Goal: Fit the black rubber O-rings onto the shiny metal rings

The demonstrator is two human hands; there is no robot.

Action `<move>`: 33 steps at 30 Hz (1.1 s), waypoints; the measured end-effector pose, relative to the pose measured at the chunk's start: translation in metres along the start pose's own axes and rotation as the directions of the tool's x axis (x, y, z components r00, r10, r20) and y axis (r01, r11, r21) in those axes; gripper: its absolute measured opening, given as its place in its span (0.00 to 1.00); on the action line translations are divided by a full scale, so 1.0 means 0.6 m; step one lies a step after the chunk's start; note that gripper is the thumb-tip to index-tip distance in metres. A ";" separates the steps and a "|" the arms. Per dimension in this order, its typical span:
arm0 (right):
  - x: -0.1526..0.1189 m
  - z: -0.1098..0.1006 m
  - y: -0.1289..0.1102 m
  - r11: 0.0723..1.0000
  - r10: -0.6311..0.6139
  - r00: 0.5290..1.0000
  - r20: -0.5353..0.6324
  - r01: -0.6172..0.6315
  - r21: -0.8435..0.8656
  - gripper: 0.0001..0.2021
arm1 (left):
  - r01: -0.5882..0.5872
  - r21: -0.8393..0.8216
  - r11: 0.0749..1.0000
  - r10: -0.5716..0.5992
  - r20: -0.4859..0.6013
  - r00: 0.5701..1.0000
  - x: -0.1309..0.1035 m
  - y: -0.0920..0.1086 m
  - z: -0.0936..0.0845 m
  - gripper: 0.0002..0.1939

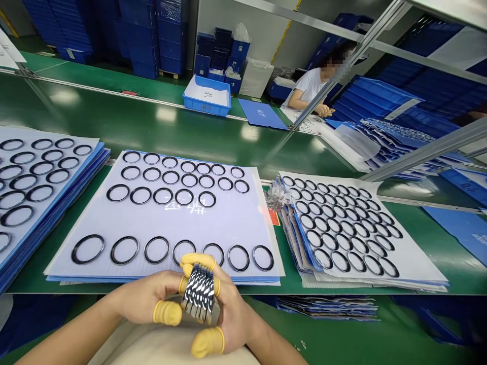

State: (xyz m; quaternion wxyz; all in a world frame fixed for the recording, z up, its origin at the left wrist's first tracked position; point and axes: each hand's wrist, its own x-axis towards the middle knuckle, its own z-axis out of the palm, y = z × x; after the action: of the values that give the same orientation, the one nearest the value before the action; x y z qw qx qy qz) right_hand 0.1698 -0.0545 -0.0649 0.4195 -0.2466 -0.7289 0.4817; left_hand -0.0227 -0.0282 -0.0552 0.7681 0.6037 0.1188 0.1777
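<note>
Close to my body, a short stack of shiny dark metal rings [200, 289] is held on edge between my two hands. My right hand [234, 309] curls around the stack from behind and the right, its thumb standing off below. From the left, the fingers of my left hand [142, 299] press against the stack, partly hidden behind it; that thumb sits apart from the rings. Yellow finger cots cover several fingertips on both hands. Just beyond lies a white sheet [125, 220] on blue boards, with rows of single black-rimmed rings [157, 250] laid flat.
Similar ring-covered sheets stand at left [76, 190] and right [413, 263], with a crumpled clear plastic bag [279, 195] between. Across the green belt [129, 114] are a blue tray [208, 109] and a co-worker [310, 88]. A metal frame post [327, 91] slants at right.
</note>
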 end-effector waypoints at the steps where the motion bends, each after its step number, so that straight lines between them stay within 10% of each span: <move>1: 0.000 0.000 0.000 1.000 -0.008 1.000 -0.010 0.008 -0.008 0.36 | 0.001 -0.046 0.999 -0.003 -0.031 1.000 -0.001 -0.006 0.000 0.33; 7: 0.005 0.002 -0.004 0.978 -0.151 0.989 -0.005 0.148 -0.148 0.38 | -0.006 -0.068 0.998 -0.011 -0.247 0.969 -0.002 -0.025 -0.001 0.21; 12: 0.001 0.007 -0.004 0.956 -0.193 0.981 0.016 0.192 -0.222 0.37 | -0.072 0.250 0.966 0.160 -0.350 0.923 0.003 -0.004 0.002 0.16; 21: 0.002 0.014 -0.010 0.996 0.057 0.997 -0.057 -0.053 0.071 0.15 | -0.151 0.802 0.578 0.547 -0.243 0.801 -0.013 0.012 -0.012 0.12; 33: 0.000 0.017 -0.022 0.884 0.234 0.936 0.261 -0.317 0.343 0.27 | 0.045 0.419 0.907 0.178 -0.476 0.861 -0.008 0.007 -0.001 0.15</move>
State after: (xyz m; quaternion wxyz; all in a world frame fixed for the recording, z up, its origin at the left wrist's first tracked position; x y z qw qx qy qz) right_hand 0.1617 -0.0648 -0.0548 0.3059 -0.2095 -0.6196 0.6919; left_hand -0.0279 -0.0286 -0.0517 0.5567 0.6894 0.3290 0.3265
